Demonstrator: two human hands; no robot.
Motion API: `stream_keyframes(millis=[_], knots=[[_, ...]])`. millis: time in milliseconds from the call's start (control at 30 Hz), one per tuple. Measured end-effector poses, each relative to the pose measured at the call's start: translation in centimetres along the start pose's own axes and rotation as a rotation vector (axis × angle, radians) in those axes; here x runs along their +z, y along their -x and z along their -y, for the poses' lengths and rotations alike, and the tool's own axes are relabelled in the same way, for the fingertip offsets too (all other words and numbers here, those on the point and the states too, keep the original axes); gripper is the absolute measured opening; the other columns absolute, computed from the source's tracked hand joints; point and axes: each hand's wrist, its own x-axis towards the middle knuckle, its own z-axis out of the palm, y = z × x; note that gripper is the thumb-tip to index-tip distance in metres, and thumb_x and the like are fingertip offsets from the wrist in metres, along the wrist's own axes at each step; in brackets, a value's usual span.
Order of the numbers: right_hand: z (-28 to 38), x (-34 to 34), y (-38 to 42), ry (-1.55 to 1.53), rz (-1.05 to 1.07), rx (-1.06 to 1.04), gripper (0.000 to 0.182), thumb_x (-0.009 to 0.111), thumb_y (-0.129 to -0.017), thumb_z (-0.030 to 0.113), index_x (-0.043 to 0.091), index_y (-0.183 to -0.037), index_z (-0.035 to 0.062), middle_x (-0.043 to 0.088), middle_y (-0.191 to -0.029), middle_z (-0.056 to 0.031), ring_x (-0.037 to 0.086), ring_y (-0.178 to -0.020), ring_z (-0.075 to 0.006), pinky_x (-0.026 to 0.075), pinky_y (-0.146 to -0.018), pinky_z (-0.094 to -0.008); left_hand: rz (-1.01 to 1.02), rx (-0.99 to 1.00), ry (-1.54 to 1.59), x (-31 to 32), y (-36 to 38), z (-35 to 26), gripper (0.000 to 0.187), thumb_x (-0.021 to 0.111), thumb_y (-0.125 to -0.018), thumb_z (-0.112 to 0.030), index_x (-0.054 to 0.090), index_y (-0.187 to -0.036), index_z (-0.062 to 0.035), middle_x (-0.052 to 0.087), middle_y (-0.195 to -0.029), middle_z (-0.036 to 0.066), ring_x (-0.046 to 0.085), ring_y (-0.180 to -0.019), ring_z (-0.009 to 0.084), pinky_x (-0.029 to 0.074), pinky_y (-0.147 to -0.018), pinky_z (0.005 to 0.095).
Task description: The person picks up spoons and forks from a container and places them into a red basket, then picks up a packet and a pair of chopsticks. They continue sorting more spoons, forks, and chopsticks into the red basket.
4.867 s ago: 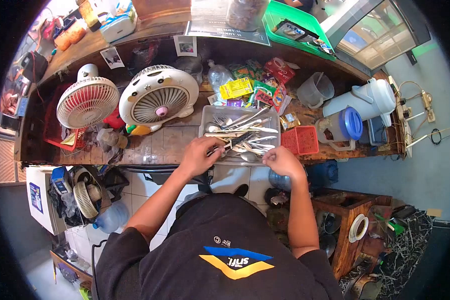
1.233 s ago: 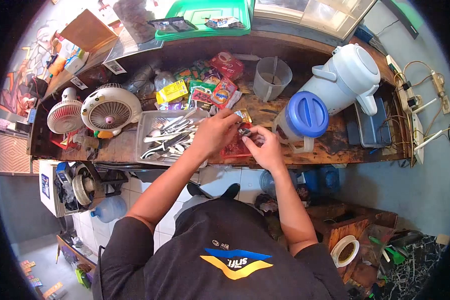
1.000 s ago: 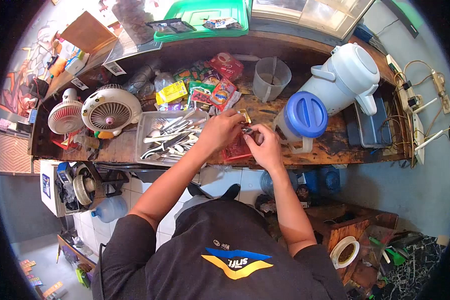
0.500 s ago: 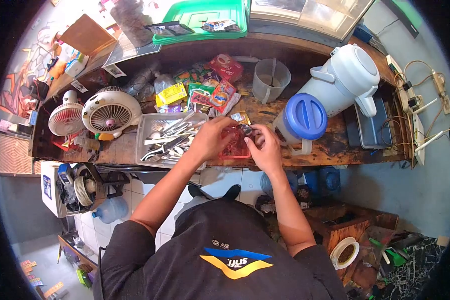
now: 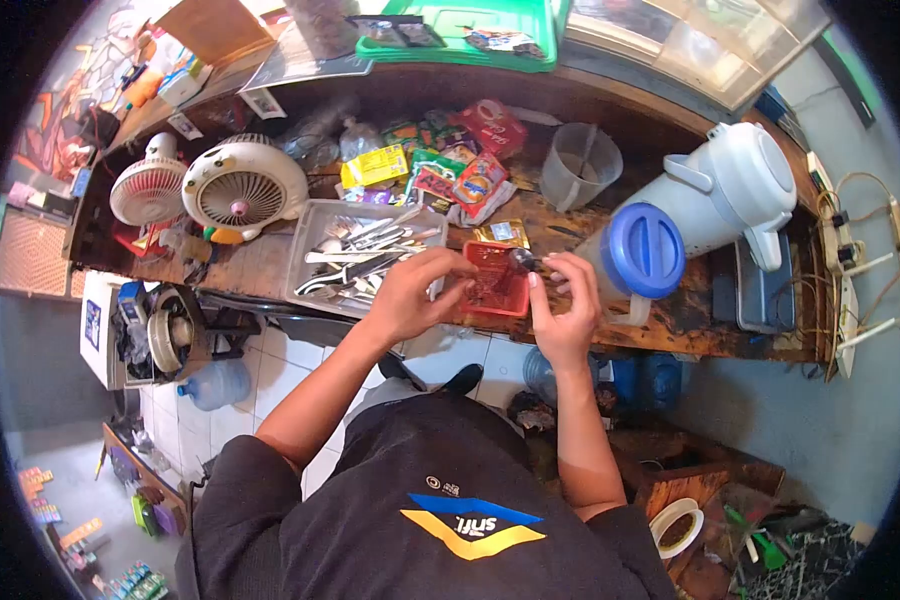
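Observation:
A small red plastic tray (image 5: 497, 300) lies near the front edge of the wooden counter, between my two hands. My left hand (image 5: 420, 295) is at the tray's left side, thumb and forefinger apart with nothing seen between them. My right hand (image 5: 567, 300) pinches what looks like a small metal spoon (image 5: 523, 260), its rounded end above the tray's right part. Dark marks or bits show inside the tray, too small to name. Left of my left hand, a clear plastic bin (image 5: 305, 240) holds several spoons, forks and other cutlery. A gold sachet (image 5: 503, 234) lies just behind the tray.
A blue-lidded pitcher (image 5: 646, 252) stands close to my right hand, with a large pale thermos (image 5: 715, 190) behind it. Farther back are a clear measuring jug (image 5: 581, 168) and colourful packets (image 5: 435, 175). Two small fans (image 5: 240, 190) stand at left; cables (image 5: 870, 220) hang at right.
My hands have drawn apart, uncovering more of the red tray. The spoon stays in my right hand. The whole view has shifted, with counter items appearing farther right and lower.

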Motion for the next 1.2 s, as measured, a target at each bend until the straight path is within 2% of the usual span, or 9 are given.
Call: stream_keyframes(millis=[100,167,367,500,633,967,1100,1133,1200], knots=[[1.3,0.8,-0.2,-0.026,-0.011,-0.096,0.021,0.079,-0.085,0.001,0.070,-0.104,0.0031,0.069,-0.109,-0.0134,0.068,-0.099,-0.0278,0.055,-0.084,-0.0364,-0.048,0.042,-0.001,-1.5,1.6,0.4,0.018,0.078,-0.084,0.001,0.072,-0.101,-0.0034,0.074,-0.099,0.011,0.072,-0.093,0.0273,0.057,-0.083,0.0364],[2.5,1.3,-0.5,-0.024,0.046,-0.299,0.019,0.079,-0.084,-0.001,0.071,-0.100,0.0042,0.070,-0.107,-0.0119,0.068,-0.097,-0.0279,0.055,-0.084,-0.0369,-0.077,0.070,-0.030,-2.8,2.9,1.7,0.017,0.078,-0.084,-0.002,0.073,-0.100,-0.0053,0.073,-0.095,0.011,0.072,-0.089,0.0288,0.057,-0.078,0.0356],[6.4,4.0,-0.5,-0.117,0.174,-0.357,0.019,0.080,-0.080,-0.002,0.072,-0.096,0.0056,0.071,-0.099,-0.0084,0.069,-0.090,-0.0268,0.055,-0.080,-0.0370,-0.206,-0.005,-0.071,-8.3,5.8,4.3,0.012,0.077,-0.086,0.001,0.074,-0.097,-0.0022,0.076,-0.095,0.010,0.074,-0.090,0.0237,0.057,-0.081,0.0346],[7.1,7.0,0.0,-0.092,0.289,-0.317,0.016,0.077,-0.084,-0.004,0.071,-0.098,0.0016,0.071,-0.097,-0.0119,0.070,-0.088,-0.0248,0.055,-0.080,-0.0337,-0.286,-0.073,-0.028,-12.3,7.6,6.7,0.013,0.078,-0.086,0.001,0.075,-0.098,-0.0017,0.075,-0.093,0.009,0.073,-0.086,0.0192,0.056,-0.078,0.0315],[9.0,10.8,1.0,-0.058,0.408,-0.107,0.015,0.077,-0.085,0.006,0.073,-0.099,0.0044,0.072,-0.097,-0.0107,0.071,-0.089,-0.0283,0.056,-0.081,-0.0369,-0.303,-0.107,-0.114,-15.7,9.5,9.6,0.012,0.078,-0.087,-0.005,0.074,-0.098,-0.0058,0.075,-0.093,0.008,0.071,-0.078,0.0213,0.055,-0.068,0.0344],[10.2,19.5,3.2,0.313,0.615,0.095,0.021,0.074,-0.091,0.024,0.074,-0.107,0.0114,0.074,-0.106,-0.0079,0.071,-0.099,-0.0337,0.055,-0.083,-0.0435,-0.042,-0.181,-0.213,-19.1,12.7,14.6,0.015,0.078,-0.085,-0.017,0.073,-0.098,-0.0131,0.073,-0.090,0.005,0.070,-0.075,0.0262,0.053,-0.064,0.0400],[11.3,19.9,3.2,0.386,0.556,0.153,0.021,0.074,-0.090,0.024,0.074,-0.108,0.0120,0.074,-0.106,-0.0085,0.071,-0.098,-0.0339,0.056,-0.082,-0.0428,0.000,-0.114,-0.254,-19.0,12.0,16.4,0.017,0.078,-0.086,-0.020,0.072,-0.100,-0.0136,0.073,-0.091,0.007,0.069,-0.082,0.0270,0.051,-0.075,0.0413],[11.0,19.9,3.5,0.401,0.530,0.144,0.022,0.075,-0.091,0.024,0.074,-0.109,0.0111,0.074,-0.104,-0.0062,0.071,-0.091,-0.0272,0.055,-0.079,-0.0390,-0.005,-0.051,-0.341,-18.7,11.7,16.8,0.015,0.077,-0.087,-0.021,0.071,-0.100,-0.0142,0.072,-0.090,0.007,0.068,-0.082,0.0254,0.049,-0.079,0.0407],[11.8,19.6,3.8,0.412,0.517,0.207,0.024,0.075,-0.091,0.025,0.074,-0.110,0.0105,0.074,-0.104,-0.0066,0.071,-0.089,-0.0270,0.055,-0.078,-0.0385,0.018,0.008,-0.373,-17.7,10.6,17.5,0.016,0.078,-0.086,-0.022,0.071,-0.099,-0.0150,0.072,-0.090,0.007,0.068,-0.086,0.0256,0.046,-0.083,0.0419]])
